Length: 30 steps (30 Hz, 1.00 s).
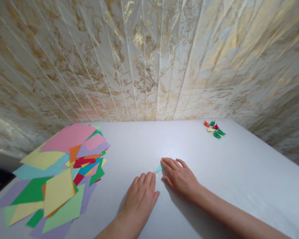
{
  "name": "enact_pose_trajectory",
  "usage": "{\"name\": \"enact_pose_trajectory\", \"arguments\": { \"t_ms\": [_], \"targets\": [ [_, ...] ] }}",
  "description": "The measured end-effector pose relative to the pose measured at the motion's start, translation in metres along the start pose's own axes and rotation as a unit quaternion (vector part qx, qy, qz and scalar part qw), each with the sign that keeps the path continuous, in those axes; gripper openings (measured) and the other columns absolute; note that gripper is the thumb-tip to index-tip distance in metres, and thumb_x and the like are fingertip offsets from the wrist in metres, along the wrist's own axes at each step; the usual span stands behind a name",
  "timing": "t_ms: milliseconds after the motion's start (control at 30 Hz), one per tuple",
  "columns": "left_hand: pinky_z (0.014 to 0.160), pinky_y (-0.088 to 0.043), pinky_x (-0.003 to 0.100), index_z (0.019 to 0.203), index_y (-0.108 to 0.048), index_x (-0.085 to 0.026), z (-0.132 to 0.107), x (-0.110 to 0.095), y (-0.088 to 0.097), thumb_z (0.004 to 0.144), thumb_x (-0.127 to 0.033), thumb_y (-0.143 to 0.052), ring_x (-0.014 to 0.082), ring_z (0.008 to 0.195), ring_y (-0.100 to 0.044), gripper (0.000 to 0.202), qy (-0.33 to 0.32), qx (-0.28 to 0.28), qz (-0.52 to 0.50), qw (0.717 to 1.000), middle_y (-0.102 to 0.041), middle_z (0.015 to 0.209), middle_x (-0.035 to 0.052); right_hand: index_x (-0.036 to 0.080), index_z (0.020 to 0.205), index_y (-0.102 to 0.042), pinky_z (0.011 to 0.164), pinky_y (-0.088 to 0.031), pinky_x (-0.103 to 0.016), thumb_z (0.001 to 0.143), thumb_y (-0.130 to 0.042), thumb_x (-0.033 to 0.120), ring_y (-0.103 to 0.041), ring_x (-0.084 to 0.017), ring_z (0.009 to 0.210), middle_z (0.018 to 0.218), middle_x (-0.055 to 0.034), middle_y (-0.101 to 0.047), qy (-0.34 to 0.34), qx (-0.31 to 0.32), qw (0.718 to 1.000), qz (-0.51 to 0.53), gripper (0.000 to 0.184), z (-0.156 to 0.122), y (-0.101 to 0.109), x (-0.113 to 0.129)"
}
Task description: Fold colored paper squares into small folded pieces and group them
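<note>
A small light-blue folded piece of paper (158, 168) lies on the white table, with only its middle showing between my two hands. My left hand (142, 189) rests palm down at its near left end, fingers stretched out and thumb apart. From the right, my right hand (178, 174) lies flat over the other end, its fingertips pressing on the paper and covering part of it. Neither hand is wrapped round anything. How the paper is folded under the fingers cannot be made out.
Loose coloured paper sheets and scraps (59, 189) overlap in a wide pile on the left of the table (139, 142). Several small folded paper shapes (217, 134) in green, orange, red and yellow sit at the far right. A patterned gold-and-white curtain (144, 66) hangs behind the table.
</note>
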State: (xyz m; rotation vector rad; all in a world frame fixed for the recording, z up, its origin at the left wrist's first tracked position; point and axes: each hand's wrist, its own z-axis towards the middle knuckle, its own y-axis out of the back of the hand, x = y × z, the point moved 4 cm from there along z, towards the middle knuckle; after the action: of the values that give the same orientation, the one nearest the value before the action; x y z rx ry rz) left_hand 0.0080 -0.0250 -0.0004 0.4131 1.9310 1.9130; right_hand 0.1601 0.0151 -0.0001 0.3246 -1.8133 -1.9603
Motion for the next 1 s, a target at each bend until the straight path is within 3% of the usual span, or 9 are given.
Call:
{"name": "enact_pose_trajectory", "arguments": {
  "t_ms": [167,367,533,733,833,933,1000],
  "targets": [
    [0.094,-0.047,0.045,0.133,-0.051,-0.015,-0.005,0.002,0.001,0.091,-0.021,-0.057,0.0292,0.11,-0.056,0.043,0.013,0.009,-0.016,1.0,-0.06,0.127,0.0125,0.014,0.14,-0.048,0.112,-0.03,-0.05,0.094,-0.053,0.027,-0.046,-0.026,0.133,0.146,-0.0122,-0.05,-0.036,0.008,0.999,-0.01,0.048,0.003,0.0,-0.002],
    [0.094,-0.046,0.037,0.133,-0.046,-0.021,0.006,0.014,0.015,0.09,-0.025,-0.058,0.0232,0.11,-0.057,0.044,0.045,0.009,-0.115,0.992,-0.058,0.118,0.0068,0.015,0.143,-0.044,0.11,-0.034,-0.046,0.091,-0.054,0.023,-0.045,-0.025,0.134,0.147,-0.0135,-0.048,-0.047,0.026,0.998,0.033,0.054,0.004,0.005,-0.005],
    [0.081,-0.047,0.029,0.108,-0.055,-0.021,0.034,0.015,0.023,0.092,-0.027,-0.054,0.0193,0.098,-0.063,0.017,0.074,0.051,-0.132,0.987,-0.058,0.113,0.0045,0.015,0.147,-0.039,0.106,-0.038,-0.043,0.087,-0.056,0.019,-0.048,-0.025,0.131,0.143,-0.0149,-0.052,-0.057,0.024,0.996,0.06,0.063,0.009,0.009,-0.006],
    [0.072,-0.043,0.026,0.095,-0.056,-0.023,0.053,0.018,0.012,0.089,-0.018,-0.055,0.0168,0.086,-0.063,0.007,0.08,-0.008,-0.186,0.979,-0.061,0.099,0.001,0.015,0.146,-0.039,0.108,-0.036,-0.043,0.082,-0.059,0.018,-0.049,-0.027,0.129,0.138,-0.0155,-0.055,-0.051,-0.001,0.991,0.126,0.066,0.011,0.003,-0.017],
    [0.069,-0.041,0.024,0.085,-0.055,-0.023,0.055,0.028,0.004,0.087,-0.017,-0.055,0.0149,0.078,-0.061,0.006,0.102,-0.053,-0.278,0.954,-0.061,0.089,-0.0017,0.017,0.137,-0.046,0.102,-0.04,-0.041,0.084,-0.055,0.019,-0.053,-0.026,0.121,0.13,-0.0146,-0.059,-0.057,-0.072,0.977,0.194,0.054,0.009,0.006,-0.024],
    [0.065,-0.04,0.023,0.08,-0.053,-0.022,0.057,0.039,-0.004,0.087,-0.023,-0.054,0.0137,0.068,-0.056,0.007,0.127,-0.094,-0.395,0.905,-0.058,0.076,-0.004,0.019,0.107,-0.059,0.085,-0.047,-0.036,0.089,-0.048,0.025,-0.06,-0.023,0.094,0.101,-0.0095,-0.065,-0.103,-0.154,0.948,0.259,0.022,0.009,0.011,-0.029],
    [0.063,-0.04,0.023,0.079,-0.052,-0.022,0.059,0.043,-0.008,0.087,-0.026,-0.054,0.0131,0.064,-0.053,0.009,0.135,-0.115,-0.463,0.869,-0.055,0.072,-0.005,0.021,0.087,-0.057,0.069,-0.046,-0.031,0.09,-0.047,0.029,-0.057,-0.018,0.071,0.078,-0.0026,-0.061,-0.123,-0.151,0.931,0.308,0.013,0.011,0.01,-0.025]
  ]
}}
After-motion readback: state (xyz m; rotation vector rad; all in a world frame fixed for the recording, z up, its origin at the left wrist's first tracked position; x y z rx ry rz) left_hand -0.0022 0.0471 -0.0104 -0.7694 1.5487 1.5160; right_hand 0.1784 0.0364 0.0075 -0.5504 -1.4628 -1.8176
